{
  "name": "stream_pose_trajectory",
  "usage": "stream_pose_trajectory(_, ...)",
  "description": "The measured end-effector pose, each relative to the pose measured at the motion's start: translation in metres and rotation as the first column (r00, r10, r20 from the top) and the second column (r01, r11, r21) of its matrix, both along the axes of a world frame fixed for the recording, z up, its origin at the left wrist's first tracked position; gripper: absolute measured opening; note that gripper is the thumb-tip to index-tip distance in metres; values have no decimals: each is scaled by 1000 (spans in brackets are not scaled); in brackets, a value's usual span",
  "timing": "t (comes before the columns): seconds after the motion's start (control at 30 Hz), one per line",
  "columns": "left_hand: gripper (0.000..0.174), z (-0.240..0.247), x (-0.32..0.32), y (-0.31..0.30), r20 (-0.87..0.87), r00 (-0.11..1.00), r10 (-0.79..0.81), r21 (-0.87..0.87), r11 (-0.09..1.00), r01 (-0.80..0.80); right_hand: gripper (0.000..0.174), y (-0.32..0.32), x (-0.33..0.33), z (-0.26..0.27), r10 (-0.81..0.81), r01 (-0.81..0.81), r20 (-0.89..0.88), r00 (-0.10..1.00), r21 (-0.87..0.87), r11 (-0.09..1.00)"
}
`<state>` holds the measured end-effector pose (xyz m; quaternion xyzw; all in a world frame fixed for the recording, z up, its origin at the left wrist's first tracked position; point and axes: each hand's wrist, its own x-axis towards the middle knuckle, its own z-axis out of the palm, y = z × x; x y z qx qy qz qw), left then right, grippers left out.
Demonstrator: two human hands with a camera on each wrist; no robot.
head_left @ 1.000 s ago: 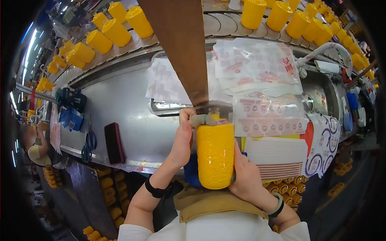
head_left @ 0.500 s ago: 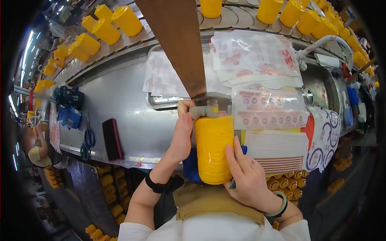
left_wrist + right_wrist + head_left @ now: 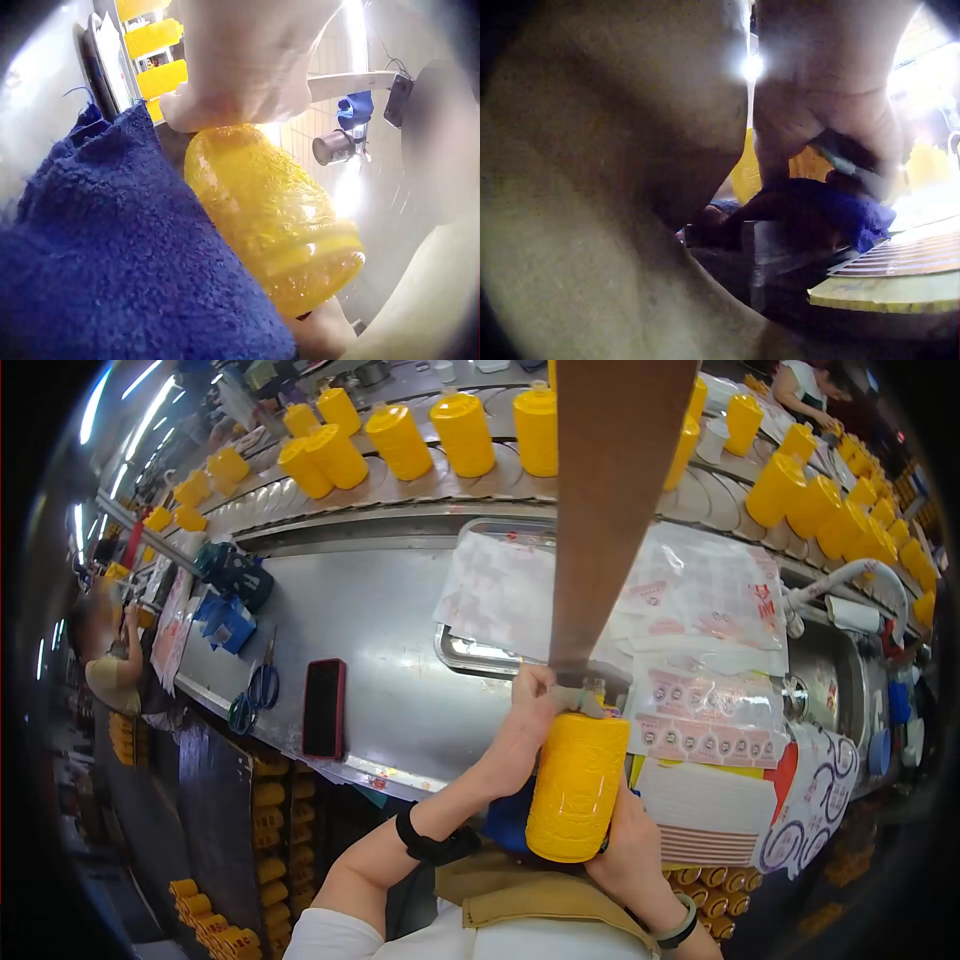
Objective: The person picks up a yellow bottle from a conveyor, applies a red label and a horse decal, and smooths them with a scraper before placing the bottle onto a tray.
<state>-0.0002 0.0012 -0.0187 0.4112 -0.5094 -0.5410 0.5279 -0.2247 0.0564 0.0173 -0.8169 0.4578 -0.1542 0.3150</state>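
I hold a yellow ribbed jar (image 3: 578,785) tilted over the steel bench's front edge. My left hand (image 3: 528,705) grips its top, beside a grey taped nozzle (image 3: 577,701) at the foot of a brown post (image 3: 610,510). My right hand (image 3: 632,848) holds the jar from below and behind, mostly hidden by it. A blue cloth (image 3: 508,816) lies under the jar. In the left wrist view the jar (image 3: 270,225) lies against the blue cloth (image 3: 112,262), with my left hand (image 3: 247,60) at its top. The right wrist view is blurred; only a bit of yellow jar (image 3: 744,178) and blue cloth (image 3: 847,211) show.
Rows of yellow jars (image 3: 460,430) stand on a conveyor behind the steel bench (image 3: 380,610). Printed plastic bags (image 3: 700,590) are piled at right over a metal tray (image 3: 470,652). A dark phone (image 3: 323,708) and scissors (image 3: 255,685) lie at left. Another person (image 3: 105,660) works far left.
My head view has swung, so the bench now sits more to the left. The jar has tilted and my right hand has slid from its side to beneath it. My left hand stays at the top.
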Motion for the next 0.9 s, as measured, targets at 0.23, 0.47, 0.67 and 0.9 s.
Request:
stream_pose_trajectory(0.23,31,-4,-1,-4,93,992,83,-97,992,-74,99,3,4,-3,-39,39,15,999,9,999)
stream_pose_trajectory(0.47,34,-7,-4,-2,55,993,107,-75,992,-103,102,8,4,-8,-51,58,61,997,-112,992)
stream_pose_trajectory(0.67,35,-7,-8,-2,91,990,111,-115,988,-100,102,11,3,32,45,-68,-80,996,-301,951)
stream_pose_trajectory(0.9,36,5,-5,-1,61,989,137,-114,985,-129,110,15,1,5,-60,56,-59,996,-79,995)
